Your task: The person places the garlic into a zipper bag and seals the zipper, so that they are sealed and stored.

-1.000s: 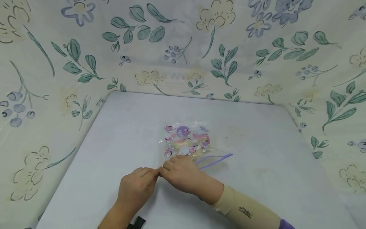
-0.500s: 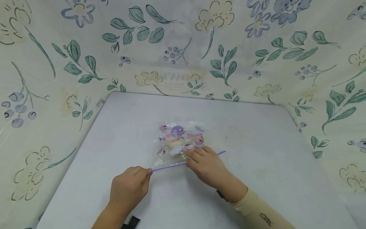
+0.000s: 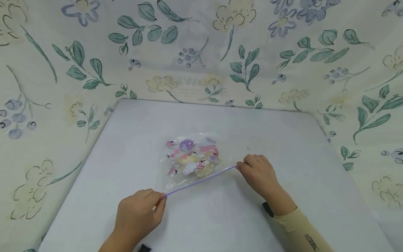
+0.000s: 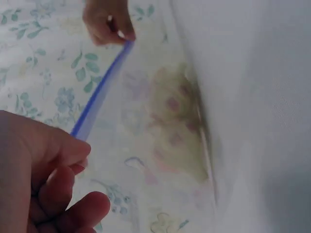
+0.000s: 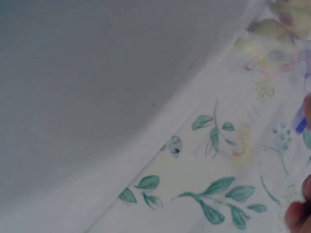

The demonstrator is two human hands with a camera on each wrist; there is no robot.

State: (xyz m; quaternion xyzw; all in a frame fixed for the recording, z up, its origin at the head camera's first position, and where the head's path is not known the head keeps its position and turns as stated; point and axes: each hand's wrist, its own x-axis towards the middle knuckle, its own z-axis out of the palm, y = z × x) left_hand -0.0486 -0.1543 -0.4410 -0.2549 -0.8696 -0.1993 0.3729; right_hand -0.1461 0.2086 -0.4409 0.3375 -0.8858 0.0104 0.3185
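A clear zip bag point(image 3: 192, 157) with pink, purple and white printed figures lies on the white table, its purple zip edge point(image 3: 201, 180) toward me. My left hand point(image 3: 138, 213) pinches the left end of that edge between thumb and fingers. At the opposite end, my right hand point(image 3: 259, 175) pinches the zip strip, which runs straight and taut between the two. In the left wrist view, yellowish contents with reddish spots point(image 4: 177, 121) show blurred through the plastic. Only some fingertips point(image 5: 295, 216) of the right hand appear at the edge of the right wrist view.
The white table point(image 3: 315, 182) ends at the back against a floral-patterned curtain point(image 3: 201, 52), which also surrounds both sides. Black wrist straps point(image 3: 267, 209) show under the wrists.
My right hand has slid along the zip edge from beside the left hand to the bag's right end. The bag has shifted slightly left, and its gaping right part of the zip now lies straight.
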